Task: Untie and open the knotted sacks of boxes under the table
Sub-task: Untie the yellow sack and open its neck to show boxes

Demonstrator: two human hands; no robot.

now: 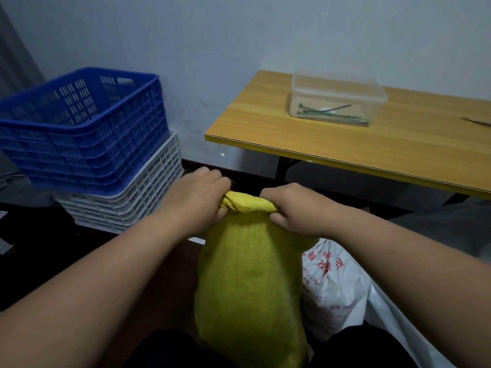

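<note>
The yellow mesh sack (247, 282) stands on the floor before the wooden table (372, 144), its neck (251, 202) still knotted. The left hand (198, 193) and right hand (293, 208) pinch the twisted neck; a white printed sack (332, 285) waits beside it.

Two sacks stand on the floor: one yellow sack (249, 282) and one white printed sack (332, 288). Two crates are stacked, a blue crate (82, 128) on a white crate (138, 197). One tabletop (345, 144) carries one clear plastic container (337, 98).
</note>
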